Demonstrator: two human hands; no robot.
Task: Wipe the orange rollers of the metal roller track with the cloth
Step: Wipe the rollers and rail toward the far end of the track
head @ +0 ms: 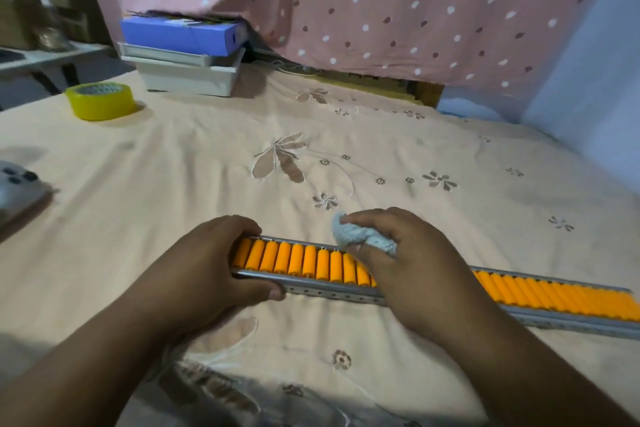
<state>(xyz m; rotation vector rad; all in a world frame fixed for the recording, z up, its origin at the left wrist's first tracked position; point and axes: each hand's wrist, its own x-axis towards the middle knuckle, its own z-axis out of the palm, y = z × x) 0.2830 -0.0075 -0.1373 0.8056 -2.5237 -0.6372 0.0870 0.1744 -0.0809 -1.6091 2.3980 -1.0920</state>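
Observation:
A long metal roller track lies across the peach bedsheet, running from the centre to the right edge. Its orange rollers stand side by side in a row. My left hand grips the track's left end, thumb on the near rail and fingers over the far rail. My right hand presses a bunched grey cloth onto the rollers near the middle of the track, covering several of them.
A yellow tape roll sits at the far left. Stacked white trays with a blue box on top stand behind it. A grey device lies at the left edge. A pink dotted curtain hangs at the back.

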